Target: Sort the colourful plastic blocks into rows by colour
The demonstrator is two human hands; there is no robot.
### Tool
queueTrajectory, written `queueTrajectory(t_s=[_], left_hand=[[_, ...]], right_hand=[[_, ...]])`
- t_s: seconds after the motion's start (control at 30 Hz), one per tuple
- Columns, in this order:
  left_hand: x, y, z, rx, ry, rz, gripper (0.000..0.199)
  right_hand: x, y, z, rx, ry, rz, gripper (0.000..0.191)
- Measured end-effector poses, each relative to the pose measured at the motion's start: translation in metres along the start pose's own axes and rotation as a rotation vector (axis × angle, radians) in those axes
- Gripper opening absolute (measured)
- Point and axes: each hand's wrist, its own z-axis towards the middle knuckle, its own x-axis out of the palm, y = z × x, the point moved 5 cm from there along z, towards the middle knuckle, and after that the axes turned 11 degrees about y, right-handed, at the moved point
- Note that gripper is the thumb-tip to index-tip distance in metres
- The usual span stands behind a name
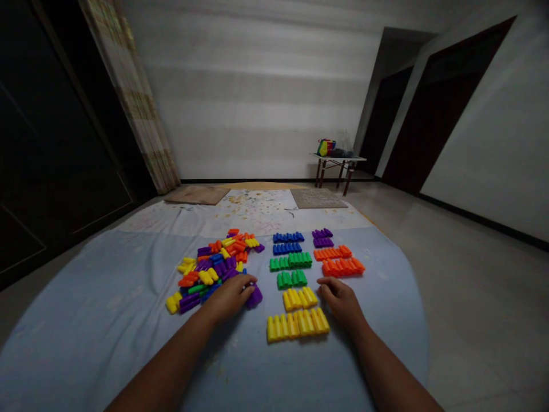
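Observation:
My left hand (234, 294) is at the right edge of a mixed heap of ribbed plastic blocks (221, 265). Its fingers close on a purple block (255, 296), partly covered by them. Beside the yellow rows, my right hand (342, 298) rests low over the cloth, fingers curled in and no block visible in them. To its left lie a short yellow row (300, 298) and a longer yellow row (298, 325). Farther back are green rows (291, 262), blue rows (287, 248), purple rows (322, 238) and orange rows (343, 267).
A pale blue and floral cloth (240, 366) covers the rounded table. On its far side lie a brown board (198, 195) and a greyish mat (318, 198). A small side table (338, 158) with a colourful bag (326, 147) stands by the far wall.

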Motion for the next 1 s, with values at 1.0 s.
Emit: queueTrajectory(t_s=[1.0], left_hand=[[0.019, -0.002, 0.03, 0.003, -0.084, 0.056, 0.041]], right_hand=[[0.002, 0.005, 0.001, -0.038, -0.047, -0.054, 0.027]])
